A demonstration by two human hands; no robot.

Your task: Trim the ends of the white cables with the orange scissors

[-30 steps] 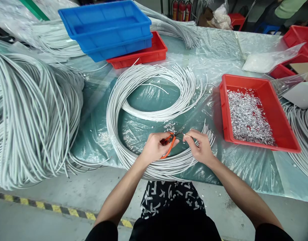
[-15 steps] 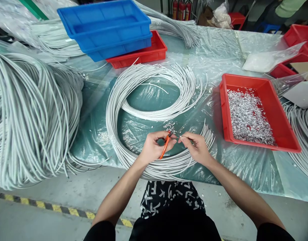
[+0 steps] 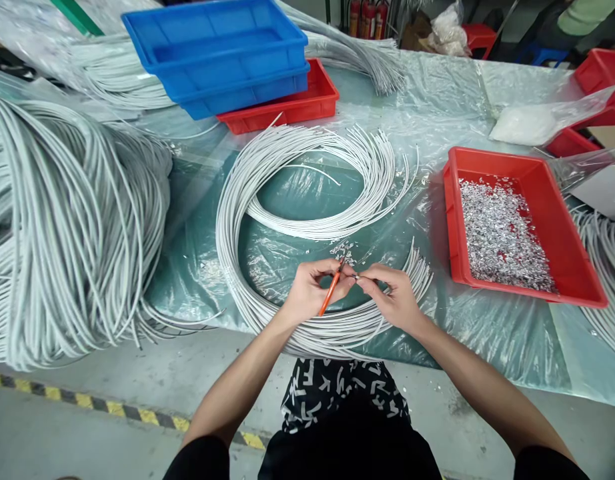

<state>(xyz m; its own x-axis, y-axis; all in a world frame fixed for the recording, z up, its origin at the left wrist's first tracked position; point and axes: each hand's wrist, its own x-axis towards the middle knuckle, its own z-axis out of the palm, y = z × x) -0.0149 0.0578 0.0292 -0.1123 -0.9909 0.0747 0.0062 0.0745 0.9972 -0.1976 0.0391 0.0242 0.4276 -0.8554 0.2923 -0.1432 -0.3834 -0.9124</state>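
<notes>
My left hand is closed on an orange-handled tool, whose dark tip points up and away from me. Fingers of my right hand are pinched on the end of a cable or a small piece at its tip, too small to make out, and meet the left fingertips. Under both hands lies a coiled bundle of pale grey cables, its cut ends fanned out beside my right hand. A second loop of cables lies just beyond. Small silvery bits are scattered past my fingertips.
A red tray of small silvery pieces stands at the right. Blue trays rest on another red tray at the back. A big cable heap fills the left side.
My right fingertips have moved in to meet the left ones. The whole view has shifted slightly, with the table's things a little further right.
</notes>
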